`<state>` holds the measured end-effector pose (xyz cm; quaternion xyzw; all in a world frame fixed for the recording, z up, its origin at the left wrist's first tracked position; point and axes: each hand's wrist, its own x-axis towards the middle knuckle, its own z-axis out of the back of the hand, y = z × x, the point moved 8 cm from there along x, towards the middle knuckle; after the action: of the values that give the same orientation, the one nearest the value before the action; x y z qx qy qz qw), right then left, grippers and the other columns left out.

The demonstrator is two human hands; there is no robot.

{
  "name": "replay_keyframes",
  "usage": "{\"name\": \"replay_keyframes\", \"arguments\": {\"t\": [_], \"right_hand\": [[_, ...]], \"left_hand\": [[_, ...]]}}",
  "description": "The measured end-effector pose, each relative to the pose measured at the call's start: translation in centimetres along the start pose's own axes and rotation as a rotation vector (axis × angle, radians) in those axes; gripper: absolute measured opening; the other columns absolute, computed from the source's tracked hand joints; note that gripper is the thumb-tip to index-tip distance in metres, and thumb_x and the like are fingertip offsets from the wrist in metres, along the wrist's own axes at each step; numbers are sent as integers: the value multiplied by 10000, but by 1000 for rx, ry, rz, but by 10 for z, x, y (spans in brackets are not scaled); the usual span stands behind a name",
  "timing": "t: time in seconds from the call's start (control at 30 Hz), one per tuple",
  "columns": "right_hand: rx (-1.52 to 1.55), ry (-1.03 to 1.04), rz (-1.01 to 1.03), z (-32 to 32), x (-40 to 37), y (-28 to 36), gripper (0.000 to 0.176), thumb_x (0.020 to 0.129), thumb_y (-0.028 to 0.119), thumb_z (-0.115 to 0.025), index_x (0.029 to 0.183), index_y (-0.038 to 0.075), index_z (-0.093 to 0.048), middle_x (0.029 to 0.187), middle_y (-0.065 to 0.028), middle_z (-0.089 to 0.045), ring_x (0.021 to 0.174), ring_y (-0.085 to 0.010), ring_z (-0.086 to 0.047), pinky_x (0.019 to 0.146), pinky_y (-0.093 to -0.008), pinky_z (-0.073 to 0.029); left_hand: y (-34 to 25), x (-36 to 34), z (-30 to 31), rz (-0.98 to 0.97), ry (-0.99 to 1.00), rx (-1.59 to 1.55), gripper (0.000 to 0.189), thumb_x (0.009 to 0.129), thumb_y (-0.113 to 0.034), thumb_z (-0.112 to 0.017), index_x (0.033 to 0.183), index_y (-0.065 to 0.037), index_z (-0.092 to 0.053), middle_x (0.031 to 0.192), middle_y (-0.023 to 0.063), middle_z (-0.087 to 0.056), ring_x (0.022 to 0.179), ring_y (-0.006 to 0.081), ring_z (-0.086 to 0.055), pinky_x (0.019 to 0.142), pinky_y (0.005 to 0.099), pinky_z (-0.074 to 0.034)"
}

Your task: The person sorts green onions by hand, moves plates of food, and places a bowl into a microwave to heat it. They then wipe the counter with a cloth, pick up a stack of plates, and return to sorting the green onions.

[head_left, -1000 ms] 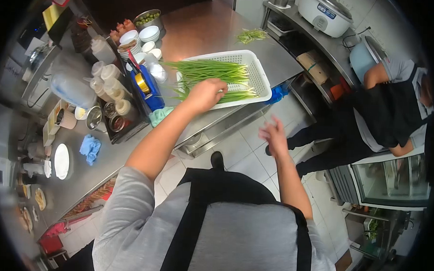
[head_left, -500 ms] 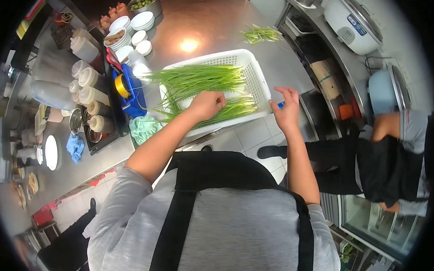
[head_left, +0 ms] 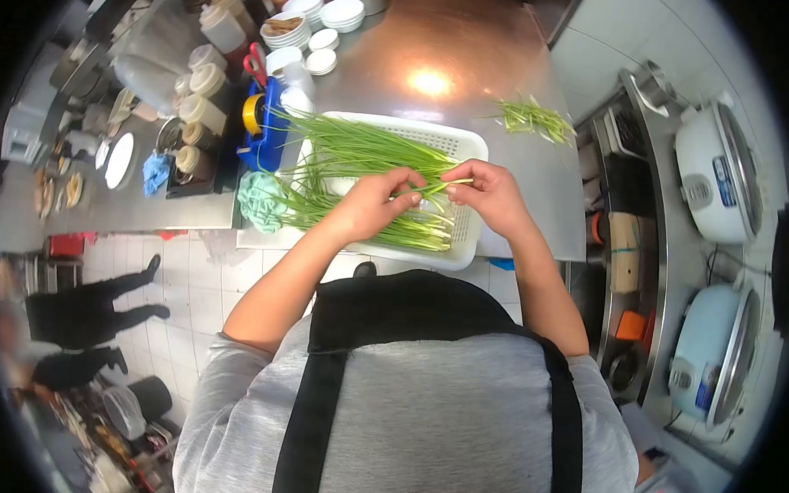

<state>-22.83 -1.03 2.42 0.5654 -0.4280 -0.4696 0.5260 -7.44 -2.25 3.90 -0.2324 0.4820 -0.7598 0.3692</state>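
A white perforated plastic basket (head_left: pixel 474 149) holds long thin spring onions (head_left: pixel 368 143), their pale root ends toward the right. Just above the basket, a few spring onion stalks (head_left: pixel 440 188) stretch between both hands. The fingers of my left hand (head_left: pixel 372 204) are closed around the green part. With thumb and forefinger, my right hand (head_left: pixel 492 198) pinches the pale ends. More spring onions (head_left: pixel 417 230) lie below my left hand, partly covered by it and the forearm.
A small heap of green trimmings (head_left: pixel 538 119) lies on the steel table (head_left: pixel 392 73), back right. At the left stand a blue tape dispenser (head_left: pixel 261 137), a green cloth (head_left: pixel 261 201), white bowls (head_left: pixel 340 14) and sauce bottles (head_left: pixel 204 109). Rice cookers (head_left: pixel 718 175) stand at the right.
My right hand has come in from beyond the basket's right edge, where its fingers were apart, and now pinches the stalk ends beside my left hand. The view has turned.
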Motion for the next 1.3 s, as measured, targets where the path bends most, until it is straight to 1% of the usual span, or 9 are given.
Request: {"name": "replay_keyframes", "arguments": {"t": [0.13, 0.37, 0.4, 0.5, 0.63, 0.8, 1.0, 1.2, 1.3], "right_hand": [[319, 21, 38, -11, 2, 21, 204, 811, 5, -631, 1011, -14, -592, 822, -60, -632, 724, -107, -605, 662, -240, -496], [552, -144, 179, 27, 8, 39, 129, 816, 17, -631, 937, -1, -589, 794, -70, -627, 659, -126, -585, 631, -240, -480], [284, -290, 206, 45, 5, 45, 77, 812, 29, -635, 883, 11, -611, 772, -52, -639, 669, -124, -595, 619, -254, -484], [-295, -122, 86, 29, -4, 31, 80, 828, 47, -611, 890, 0, -632, 775, -27, -635, 664, -102, -589, 621, -237, -481], [-1100, 132, 231, -38, 8, -23, 157, 757, 43, -592, 899, 18, -654, 800, -137, -666, 697, -279, -646, 652, -381, -514], [-1384, 271, -47, -59, 28, -66, 111, 722, 26, -571, 788, 16, -660, 793, -203, -642, 769, -336, -642, 676, -405, -520], [-1234, 222, -85, -48, 36, -67, 144, 707, 56, -589, 821, 23, -670, 827, -184, -656, 770, -331, -642, 672, -400, -517], [-608, 230, -124, -23, 35, -11, 142, 782, 99, -617, 864, -3, -672, 719, -74, -644, 653, -127, -600, 625, -263, -495], [-318, 165, -225, -7, 34, -9, 160, 844, 118, -582, 928, 9, -663, 776, -57, -639, 652, -120, -588, 617, -257, -494]], "left_hand": [[-17, -9, 5, 123, -183, 123, 145, 866, -87, -577, 987, -8, -589, 773, 83, -631, 734, 180, -604, 667, 313, -477], [-103, -19, 61, -254, -287, 806, 131, 810, -112, -606, 935, -74, -617, 846, 93, -621, 791, 308, -611, 660, 380, -496], [-101, -12, 68, -265, -255, 867, 145, 812, -106, -593, 954, -79, -613, 846, 94, -602, 779, 310, -605, 652, 383, -495], [-68, 21, 64, -353, -163, 931, 201, 805, -84, -556, 1001, -86, -601, 866, 96, -565, 791, 315, -590, 653, 393, -489], [11, 79, 16, -442, -6, 995, 279, 770, -59, -521, 1029, -116, -606, 963, 56, -559, 945, 260, -551, 756, 366, -460], [38, 90, 2, -491, 88, 1178, 317, 760, -56, -518, 1044, -153, -620, 1018, 20, -564, 1026, 193, -496, 853, 327, -405], [20, 57, 17, -603, -19, 698, 250, 817, -153, -570, 1060, -117, -618, 969, 51, -616, 959, 261, -550, 813, 349, -448], [44, 21, -9, 59, 440, 169, 225, 925, -190, -504, 1089, -71, -601, 783, 36, -605, 707, 166, -576, 701, 279, -469], [56, 15, -12, 200, 409, -224, 252, 937, -224, -490, 1039, -32, -615, 679, 10, -544, 583, 92, -515, 575, 240, -444]]}}
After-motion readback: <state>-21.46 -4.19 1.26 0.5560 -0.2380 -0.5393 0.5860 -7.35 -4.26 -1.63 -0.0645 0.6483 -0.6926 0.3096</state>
